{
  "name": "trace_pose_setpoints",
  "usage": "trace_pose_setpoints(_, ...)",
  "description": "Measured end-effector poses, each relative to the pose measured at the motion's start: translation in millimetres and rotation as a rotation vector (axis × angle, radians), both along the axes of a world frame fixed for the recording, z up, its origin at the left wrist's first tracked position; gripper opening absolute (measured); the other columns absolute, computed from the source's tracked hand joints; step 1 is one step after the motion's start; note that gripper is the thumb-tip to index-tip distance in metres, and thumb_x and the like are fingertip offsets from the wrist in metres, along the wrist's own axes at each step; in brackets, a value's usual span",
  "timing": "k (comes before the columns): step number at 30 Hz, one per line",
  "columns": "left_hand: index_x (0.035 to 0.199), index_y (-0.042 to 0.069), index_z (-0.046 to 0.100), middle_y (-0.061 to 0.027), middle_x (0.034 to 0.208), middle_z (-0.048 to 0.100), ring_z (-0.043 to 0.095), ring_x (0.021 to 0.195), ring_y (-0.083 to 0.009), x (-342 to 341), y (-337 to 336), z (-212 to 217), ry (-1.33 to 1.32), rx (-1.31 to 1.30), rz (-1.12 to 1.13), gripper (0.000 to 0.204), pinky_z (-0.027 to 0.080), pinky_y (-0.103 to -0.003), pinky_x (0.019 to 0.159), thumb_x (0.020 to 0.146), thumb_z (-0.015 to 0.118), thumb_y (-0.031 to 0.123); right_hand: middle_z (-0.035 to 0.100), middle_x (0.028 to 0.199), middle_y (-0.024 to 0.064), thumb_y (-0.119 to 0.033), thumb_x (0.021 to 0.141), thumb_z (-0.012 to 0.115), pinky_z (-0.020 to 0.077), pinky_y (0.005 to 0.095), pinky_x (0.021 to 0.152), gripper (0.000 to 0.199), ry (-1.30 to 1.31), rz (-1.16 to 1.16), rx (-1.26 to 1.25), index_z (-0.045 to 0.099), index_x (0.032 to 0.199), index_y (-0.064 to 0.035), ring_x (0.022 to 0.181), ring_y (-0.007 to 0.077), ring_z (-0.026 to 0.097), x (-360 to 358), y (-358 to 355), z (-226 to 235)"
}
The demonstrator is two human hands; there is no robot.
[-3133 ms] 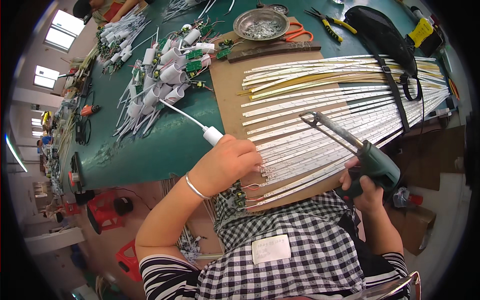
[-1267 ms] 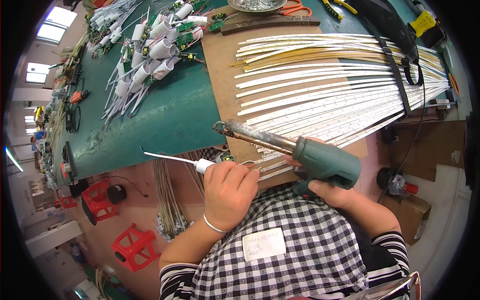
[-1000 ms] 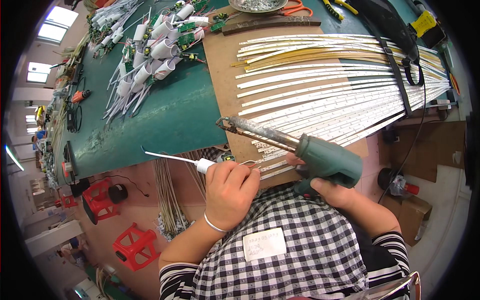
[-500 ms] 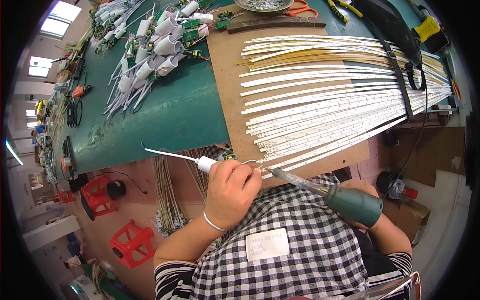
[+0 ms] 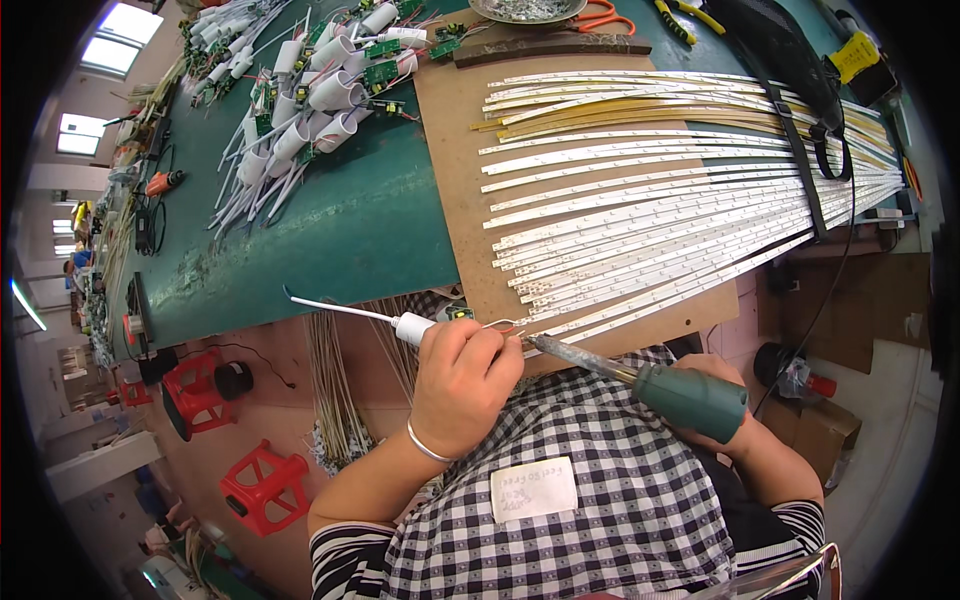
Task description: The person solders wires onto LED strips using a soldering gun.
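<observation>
Right hand (image 5: 722, 392) clenches a green soldering iron (image 5: 640, 381), tip pointing ten o'clock; left hand (image 5: 462, 380) grips a white-capped wire (image 5: 352, 313).

A table (image 5: 360, 220) with a green top carries a brown board (image 5: 455, 150) on its right half, and long white and yellowish light strips (image 5: 680, 200) lie side by side across that board, running off toward the right. On the bare green surface to the left lies a heap of white tubes with small green circuit boards and thin white rods (image 5: 300, 100). At the far edge sit a metal dish (image 5: 525, 8), orange-handled scissors (image 5: 605, 15), a dark wooden bar (image 5: 550, 48) and a black strap (image 5: 790, 90) across the strips.
</observation>
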State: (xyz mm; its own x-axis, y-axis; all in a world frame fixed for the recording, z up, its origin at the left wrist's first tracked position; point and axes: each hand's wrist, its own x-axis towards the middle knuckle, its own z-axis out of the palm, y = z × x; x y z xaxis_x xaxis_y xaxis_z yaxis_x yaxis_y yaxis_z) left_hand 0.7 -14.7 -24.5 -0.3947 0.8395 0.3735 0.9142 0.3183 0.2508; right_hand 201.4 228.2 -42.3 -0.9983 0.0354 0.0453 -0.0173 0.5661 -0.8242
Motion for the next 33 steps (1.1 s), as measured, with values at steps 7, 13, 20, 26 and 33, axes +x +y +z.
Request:
trace_pose_setpoints(7, 0.086, 0.005, 0.067, -0.0018, 0.084, 0.057, 0.054, 0.084, -0.0231, 0.1, 0.6, 0.1, -0.006, -0.001, 0.003, 0.021, 0.042, -0.036, 0.073, 0.065, 0.070, 0.003, 0.064, 0.099, 0.0094, -0.025, 0.068, 0.080, 0.0532, 0.0315, 0.071, 0.050, 0.098, 0.051, 0.135, 0.060, 0.109, -0.0044, 0.082, 0.0252, 0.066, -6.6, 3.8, 6.8)
trace_pose_setpoints(13, 0.085, 0.005, 0.067, -0.0016, 0.084, 0.058, 0.054, 0.084, -0.0228, 0.2, 0.0, 0.0, -0.006, -0.001, 0.004, 0.020, 0.042, -0.036, 0.073, 0.065, 0.070, 0.003, 0.064, 0.102, 0.0096, -0.026, 0.071, 0.078, 0.0531, 0.0323, 0.075, 0.049, 0.043, 0.048, 0.005, 0.060, 0.110, -0.0043, 0.085, 0.0267, 0.066, 2.2, 8.9, 0.4)
trace_pose_setpoints(20, 0.086, 0.004, 0.067, -0.0013, 0.085, 0.058, 0.054, 0.084, -0.0226, 0.1, -0.8, 0.0, -0.014, -0.002, 0.000, 0.022, 0.042, -0.036, 0.073, 0.065, 0.070, 0.003, 0.064, 0.102, 0.0084, -0.028, 0.069, 0.079, 0.0528, 0.0326, 0.073, 0.050, 0.096, 0.077, 0.076, 0.060, 0.110, -0.0059, 0.084, 0.0263, 0.066, 3.6, 6.4, -6.6)
trace_pose_setpoints(26, 0.087, 0.004, 0.067, -0.0015, 0.085, 0.058, 0.054, 0.084, -0.0228, -0.3, -0.8, -1.2, -0.011, 0.000, -0.002, 0.022, 0.041, -0.036, 0.074, 0.065, 0.070, 0.003, 0.063, 0.097, 0.0079, -0.028, 0.067, 0.079, 0.0519, 0.0328, 0.067, 0.052, 0.073, 0.045, 0.128, 0.059, 0.110, -0.0065, 0.080, 0.0263, 0.065, 1.6, 3.7, -3.7)
trace_pose_setpoints(33, 0.086, 0.005, 0.067, -0.0015, 0.086, 0.058, 0.053, 0.085, -0.0229, -0.2, -0.4, -0.8, -0.010, -0.001, 0.000, 0.022, 0.041, -0.036, 0.074, 0.065, 0.070, 0.003, 0.063, 0.097, 0.0085, -0.028, 0.067, 0.079, 0.0522, 0.0325, 0.067, 0.051, 0.091, 0.048, 0.152, 0.059, 0.108, -0.0063, 0.079, 0.0268, 0.065, -1.8, 2.9, 0.2)
